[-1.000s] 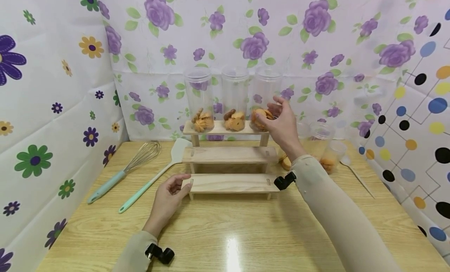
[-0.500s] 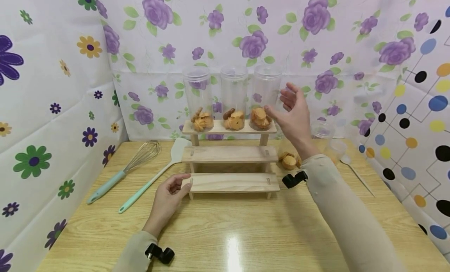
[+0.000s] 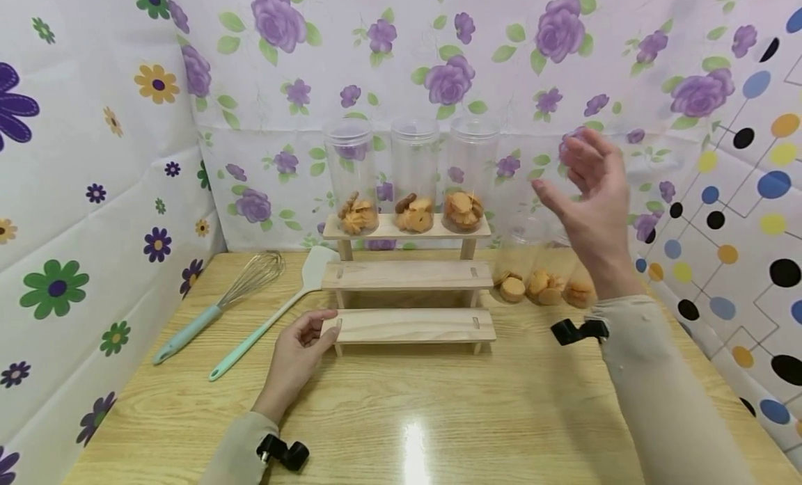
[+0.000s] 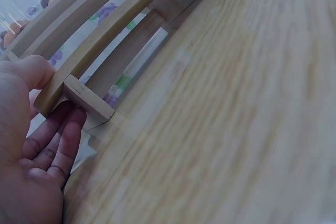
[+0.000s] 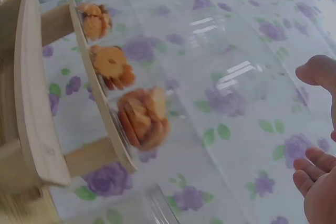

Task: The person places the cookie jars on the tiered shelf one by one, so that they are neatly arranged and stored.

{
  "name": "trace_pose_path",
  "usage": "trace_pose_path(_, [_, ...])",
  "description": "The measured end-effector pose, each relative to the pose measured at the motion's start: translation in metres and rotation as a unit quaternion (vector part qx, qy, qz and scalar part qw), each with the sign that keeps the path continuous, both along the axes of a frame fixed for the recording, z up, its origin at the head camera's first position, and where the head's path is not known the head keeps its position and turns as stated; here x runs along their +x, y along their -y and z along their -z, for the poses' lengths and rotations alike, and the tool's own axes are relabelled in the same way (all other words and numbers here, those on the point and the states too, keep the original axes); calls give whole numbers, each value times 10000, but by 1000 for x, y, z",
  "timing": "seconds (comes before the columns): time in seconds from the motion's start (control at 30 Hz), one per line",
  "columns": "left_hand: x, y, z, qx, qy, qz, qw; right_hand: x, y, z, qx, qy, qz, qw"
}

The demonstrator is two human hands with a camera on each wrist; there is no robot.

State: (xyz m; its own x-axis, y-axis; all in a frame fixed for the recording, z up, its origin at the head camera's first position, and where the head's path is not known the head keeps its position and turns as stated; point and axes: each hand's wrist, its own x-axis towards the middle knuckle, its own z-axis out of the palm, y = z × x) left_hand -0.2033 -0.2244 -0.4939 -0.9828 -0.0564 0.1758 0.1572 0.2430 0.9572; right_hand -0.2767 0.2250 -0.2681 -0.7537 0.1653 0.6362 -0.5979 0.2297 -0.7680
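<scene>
A three-tier wooden stand point(image 3: 407, 275) stands on the table. My left hand point(image 3: 302, 353) grips the left end of its lowest shelf; in the left wrist view the thumb lies over the board point(image 4: 100, 40) and the fingers point(image 4: 67, 142) are beneath it. Three tall clear jars of cookies stand in a row on the top shelf: a left jar point(image 3: 351, 175), a middle jar point(image 3: 415, 175) and a right jar point(image 3: 473, 175). My right hand point(image 3: 598, 213) hangs in the air right of them, fingers loosely bent and holding nothing. It partly hides the jars behind it.
Three more clear jars with cookies stand on the table right of the stand, the nearest jar point(image 3: 519, 262) beside the middle shelf. A whisk point(image 3: 219, 307) and a white spatula point(image 3: 276, 314) lie at left. Patterned cloth point(image 3: 401, 46) hangs behind and at both sides.
My right hand has let go of the right jar on the top shelf and moved away to the right. The left hand stays on the lowest shelf.
</scene>
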Motion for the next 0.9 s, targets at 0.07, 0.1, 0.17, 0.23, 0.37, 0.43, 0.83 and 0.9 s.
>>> trace_pose_path(0.07, [0, 0, 0, -10, 9, 7, 10000, 5, -14, 1, -323, -55, -28, 9995])
trace_pose_path(0.1, [0, 0, 0, -12, 7, 14, 10000, 7, -21, 2, -479, -120, -33, 9988])
trace_pose_path(0.17, [0, 0, 0, -13, 1, 18, 10000, 10, -34, 4, -847, -212, -65, 9962])
trace_pose_path(0.23, [1, 0, 0, -10, -5, 37, 10000, 12, -47, 8, -1112, -311, -76, 9933])
trace_pose_path(0.37, [1, 1, 0, -8, -10, 26, 10000, 17, -71, 19, -1332, -298, -8, 9906])
trace_pose_path(0.43, [1, 1, -1, -13, -11, 12, 10000, 20, -81, 26, -1391, -195, 34, 9901])
trace_pose_path(0.83, [1, 1, -1, 7, 21, 8, 10000, 23, -117, 78, -1671, 437, 464, 9839])
trace_pose_path(0.9, [2, 0, -1, 21, 27, 19, 10000, 23, -121, 89, -1636, 556, 586, 9832])
